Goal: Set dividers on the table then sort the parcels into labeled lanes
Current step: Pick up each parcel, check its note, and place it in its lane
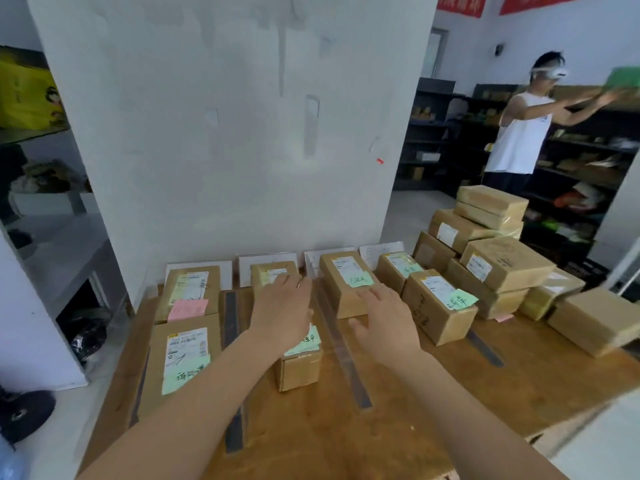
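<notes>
Brown cardboard parcels lie in lanes on a wooden table (398,441), split by clear strip dividers (341,344). My left hand (280,311) hovers flat, fingers apart, over a small parcel with a green note (299,362) in the second lane. My right hand (384,317) is spread open just in front of a parcel with a green note (346,282) in the third lane. White label cards (268,263) stand against the wall behind the lanes. Two parcels (187,355) fill the left lane, the rear one with a pink note.
A pile of unsorted parcels (498,258) sits at the table's right end. A white wall panel (225,133) rises behind the table. A person in a white sleeveless top (523,133) works at dark shelves at the far right. Grey shelving stands to the left.
</notes>
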